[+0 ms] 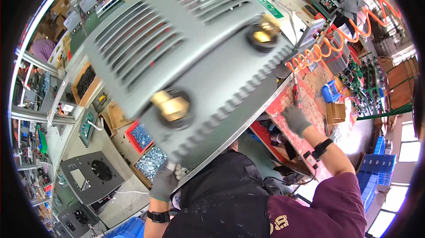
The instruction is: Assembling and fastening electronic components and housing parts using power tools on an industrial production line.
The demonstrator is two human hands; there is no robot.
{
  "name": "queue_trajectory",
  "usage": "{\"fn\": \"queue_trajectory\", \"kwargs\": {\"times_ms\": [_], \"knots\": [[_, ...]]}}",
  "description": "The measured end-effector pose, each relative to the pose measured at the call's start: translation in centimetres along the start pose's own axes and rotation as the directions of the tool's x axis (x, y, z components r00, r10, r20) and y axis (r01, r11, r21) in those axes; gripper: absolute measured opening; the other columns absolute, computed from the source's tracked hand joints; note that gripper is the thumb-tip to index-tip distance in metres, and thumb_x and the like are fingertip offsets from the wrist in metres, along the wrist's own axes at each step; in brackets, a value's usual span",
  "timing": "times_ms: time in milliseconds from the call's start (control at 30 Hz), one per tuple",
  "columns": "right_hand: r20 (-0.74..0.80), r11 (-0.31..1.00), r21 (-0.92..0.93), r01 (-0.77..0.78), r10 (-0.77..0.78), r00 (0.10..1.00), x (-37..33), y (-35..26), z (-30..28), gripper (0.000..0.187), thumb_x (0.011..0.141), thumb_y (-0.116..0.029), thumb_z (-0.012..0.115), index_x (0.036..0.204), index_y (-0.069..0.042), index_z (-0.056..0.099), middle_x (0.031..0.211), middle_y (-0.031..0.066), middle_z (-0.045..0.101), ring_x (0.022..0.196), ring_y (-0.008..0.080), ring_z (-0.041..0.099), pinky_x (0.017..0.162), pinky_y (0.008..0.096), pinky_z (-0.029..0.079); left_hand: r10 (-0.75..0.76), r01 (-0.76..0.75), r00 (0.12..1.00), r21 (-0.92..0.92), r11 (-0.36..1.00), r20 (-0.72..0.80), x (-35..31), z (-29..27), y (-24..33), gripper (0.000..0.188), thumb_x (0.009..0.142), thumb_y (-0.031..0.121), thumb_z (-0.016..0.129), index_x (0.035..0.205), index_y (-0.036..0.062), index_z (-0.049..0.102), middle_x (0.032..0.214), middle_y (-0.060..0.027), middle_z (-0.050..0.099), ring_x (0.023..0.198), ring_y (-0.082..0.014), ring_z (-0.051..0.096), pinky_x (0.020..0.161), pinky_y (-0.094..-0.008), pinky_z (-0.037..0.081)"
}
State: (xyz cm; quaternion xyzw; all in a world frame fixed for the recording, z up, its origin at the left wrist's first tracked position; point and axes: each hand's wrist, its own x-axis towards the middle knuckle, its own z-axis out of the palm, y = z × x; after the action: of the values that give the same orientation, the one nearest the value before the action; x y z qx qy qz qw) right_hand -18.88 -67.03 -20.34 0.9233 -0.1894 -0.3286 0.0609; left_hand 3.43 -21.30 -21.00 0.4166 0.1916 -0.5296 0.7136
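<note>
A large grey metal housing [212, 83] with slotted vents fills the upper middle of the head view, tilted and slightly blurred. Two brass fittings [172, 105] stick out of its near face. My left hand [164, 181], in a grey glove, has its fingers closed at the housing's lower left corner. My right hand [295, 120], gloved too, reaches out over a red worktop [316, 83] with its fingers apart and nothing in them. Just beyond it is a slim red-handled tool [295, 91], below the end of a coiled orange air hose [330, 48].
Left of the housing are a red bin [140, 137] and a cardboard box [152, 162] of small metal hardware. A dark panel with a round fan [90, 177] lies farther left. On the red worktop are a blue bin [330, 92] and a small carton [336, 113]. Another person [349, 1] is at the far right.
</note>
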Motion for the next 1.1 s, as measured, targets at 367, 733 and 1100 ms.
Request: {"fn": "queue_trajectory", "kwargs": {"times_ms": [367, 733, 1100], "knots": [[-0.133, 0.643, -0.634, 0.43, -0.638, 0.758, 7.7, 14.2, 5.1, 0.023, 0.081, -0.027, 0.058, 0.104, -0.025, 0.06, 0.116, 0.0053, 0.056, 0.122, 0.0297, 0.044, 0.11, 0.0522, 0.022, 0.022, -0.04, 0.995, 0.175, 0.984, 0.101, -2.4, 16.0, -3.9, 0.032, 0.088, 0.032, 0.064, 0.094, 0.0013, 0.056, 0.072, -0.0011, 0.048, 0.063, -0.0107, 0.043, 0.058, -0.0256, 0.037], [-0.362, 0.347, 0.774, 0.53, -0.444, 0.819, -7.7, -3.1, -10.7, 0.069, 0.068, -0.063, 0.07, 0.1, -0.003, 0.058, 0.07, 0.0195, 0.06, 0.068, 0.0394, 0.062, 0.058, 0.0442, 0.047, 0.355, -0.337, 0.928, -0.155, 0.929, 0.112, -3.9, 20.4, -4.1, 0.039, 0.09, 0.043, 0.058, 0.099, 0.0051, 0.056, 0.075, -0.0004, 0.049, 0.063, -0.0094, 0.045, 0.057, -0.0232, 0.038], [-0.338, 0.436, 0.677, 0.593, -0.532, 0.776, -11.8, -7.7, -17.5, 0.058, 0.077, -0.057, 0.065, 0.098, -0.004, 0.057, 0.073, 0.0175, 0.061, 0.069, 0.0351, 0.062, 0.063, 0.0414, 0.047, 0.526, -0.535, 0.844, 0.105, 0.838, 0.101, -7.8, 20.0, -1.4, 0.039, 0.093, 0.034, 0.057, 0.109, -0.0014, 0.057, 0.073, -0.001, 0.052, 0.061, -0.009, 0.047, 0.055, -0.023, 0.04]]}}
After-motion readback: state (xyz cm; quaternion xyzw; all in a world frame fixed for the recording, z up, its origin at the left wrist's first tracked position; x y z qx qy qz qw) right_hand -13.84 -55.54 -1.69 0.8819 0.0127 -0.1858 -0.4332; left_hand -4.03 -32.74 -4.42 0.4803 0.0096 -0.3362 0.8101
